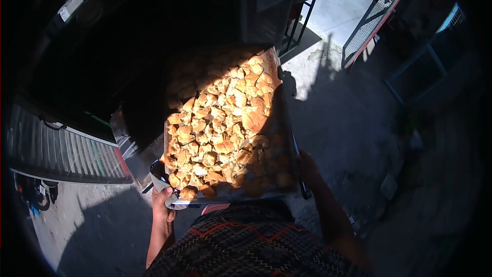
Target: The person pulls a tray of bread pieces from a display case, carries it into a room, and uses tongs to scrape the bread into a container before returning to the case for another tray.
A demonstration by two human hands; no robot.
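Note:
A large metal tray [179, 202] heaped with golden-brown bread pieces [220, 123] is carried in front of me, half in sunlight, half in shadow. My left hand [163, 205] grips the tray's near left corner from below. My right hand [309, 169] holds the tray's right edge, in shadow. The far end of the tray disappears into a dark area.
A concrete yard lies below. A corrugated metal fence [61, 151] runs at the left, a metal frame [300, 18] stands ahead, and a red-edged mesh gate [374, 20] is at the upper right. A dark shaded structure fills the upper left.

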